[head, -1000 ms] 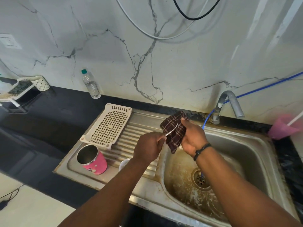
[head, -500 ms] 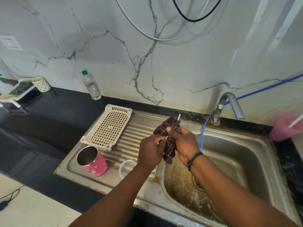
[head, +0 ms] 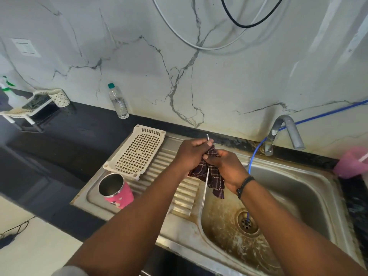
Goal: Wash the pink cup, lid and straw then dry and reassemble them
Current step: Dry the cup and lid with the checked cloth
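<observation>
My left hand pinches the top end of the thin metal straw, which hangs nearly upright over the edge of the sink. My right hand grips a dark checked cloth wrapped round the straw's upper part. The straw's lower half sticks out below the cloth. The pink cup, steel inside, stands open and upright on the drainboard at the left. I cannot see the lid; my left forearm covers that part of the drainboard.
A white perforated tray lies on the drainboard behind the cup. A water bottle stands by the wall. The faucet and a blue hose reach over the basin. A pink plastic tumbler sits at the far right.
My left hand has slid up to the straw's top end, and the straw has turned upright with its lower half now bare below the cloth. My left arm now hides the lid.
</observation>
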